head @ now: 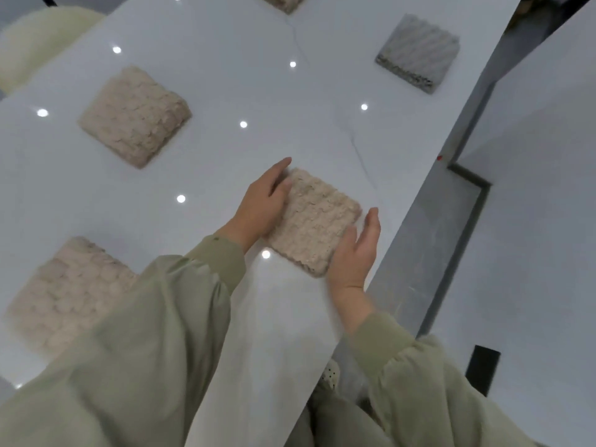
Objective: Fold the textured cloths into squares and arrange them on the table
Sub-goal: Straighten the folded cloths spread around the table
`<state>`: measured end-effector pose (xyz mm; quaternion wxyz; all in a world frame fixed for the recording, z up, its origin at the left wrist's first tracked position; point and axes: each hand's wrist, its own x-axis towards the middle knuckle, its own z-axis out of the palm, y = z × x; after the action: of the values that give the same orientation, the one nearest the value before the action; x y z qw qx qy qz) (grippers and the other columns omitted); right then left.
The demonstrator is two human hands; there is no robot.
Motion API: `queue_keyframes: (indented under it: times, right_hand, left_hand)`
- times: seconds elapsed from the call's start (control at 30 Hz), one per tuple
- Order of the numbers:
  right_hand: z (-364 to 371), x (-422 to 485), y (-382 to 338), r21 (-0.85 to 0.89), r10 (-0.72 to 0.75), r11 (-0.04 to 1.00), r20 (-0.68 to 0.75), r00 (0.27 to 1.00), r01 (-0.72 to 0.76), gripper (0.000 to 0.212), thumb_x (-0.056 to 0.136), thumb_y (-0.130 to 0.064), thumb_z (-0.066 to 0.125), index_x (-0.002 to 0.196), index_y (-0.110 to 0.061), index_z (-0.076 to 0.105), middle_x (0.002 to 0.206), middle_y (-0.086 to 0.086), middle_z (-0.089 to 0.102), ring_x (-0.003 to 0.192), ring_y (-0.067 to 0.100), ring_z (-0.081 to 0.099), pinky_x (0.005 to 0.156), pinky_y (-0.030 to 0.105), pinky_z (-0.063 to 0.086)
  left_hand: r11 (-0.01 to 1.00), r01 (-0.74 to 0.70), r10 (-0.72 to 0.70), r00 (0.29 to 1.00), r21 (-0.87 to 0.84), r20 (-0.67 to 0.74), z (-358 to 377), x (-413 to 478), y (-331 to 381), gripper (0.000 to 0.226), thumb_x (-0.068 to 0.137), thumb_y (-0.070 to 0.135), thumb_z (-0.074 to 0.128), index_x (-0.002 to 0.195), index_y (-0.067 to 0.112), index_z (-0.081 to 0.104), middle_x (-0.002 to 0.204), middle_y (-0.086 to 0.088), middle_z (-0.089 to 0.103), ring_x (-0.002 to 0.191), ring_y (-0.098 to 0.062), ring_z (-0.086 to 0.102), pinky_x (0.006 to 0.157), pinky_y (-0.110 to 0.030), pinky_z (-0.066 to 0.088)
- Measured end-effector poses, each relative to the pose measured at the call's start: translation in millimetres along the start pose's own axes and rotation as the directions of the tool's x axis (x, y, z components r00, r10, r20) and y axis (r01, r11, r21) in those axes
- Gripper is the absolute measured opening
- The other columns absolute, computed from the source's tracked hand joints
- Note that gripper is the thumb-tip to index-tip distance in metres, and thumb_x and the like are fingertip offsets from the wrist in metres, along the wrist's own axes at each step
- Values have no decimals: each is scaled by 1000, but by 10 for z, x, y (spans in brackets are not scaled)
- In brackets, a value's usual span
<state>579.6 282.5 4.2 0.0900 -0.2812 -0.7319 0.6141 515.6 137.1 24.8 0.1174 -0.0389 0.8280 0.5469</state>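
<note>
Near the table's right-hand edge, as seen by the head camera, a folded beige cloth (314, 222) is found lying flat on the white table (225, 75). It is flanked by both hands. The left hand (263, 204) is laid against its left side, fingers extended and open, nothing gripped. The right hand (356, 250) is set against its near-right side, palm turned inward, fingers loosely spread, likewise gripping nothing.

Beyond and to the left of this cloth, well apart from it, a second beige square (134, 116) is noted. A third beige square (69, 290) is recorded nearer, partly hidden by the left sleeve. A grey square (419, 58) lies far beyond, with a further piece (283, 1) cut off at the top.

The squaring-up step is judged to be in hand. Risk: the cloth sits close to the edge, and an uneven push from the left could carry it over or skew it against the others. The thick folds may also spring open once pressure is released.
</note>
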Motion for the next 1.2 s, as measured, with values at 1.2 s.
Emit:
queue_keyframes:
  times: [1.2]
  right_hand:
    - [282, 92, -108, -94, 18, 995, -84, 996, -26, 57, 97, -20, 45, 149, -15, 22, 154, -3, 26, 141, 8, 23, 116, 25, 21]
  left_hand:
    - [987, -25, 47, 989, -161, 138, 83, 347, 48, 42, 102, 26, 35, 143, 16, 39, 147, 5, 40, 135, -6, 33, 110, -19, 24]
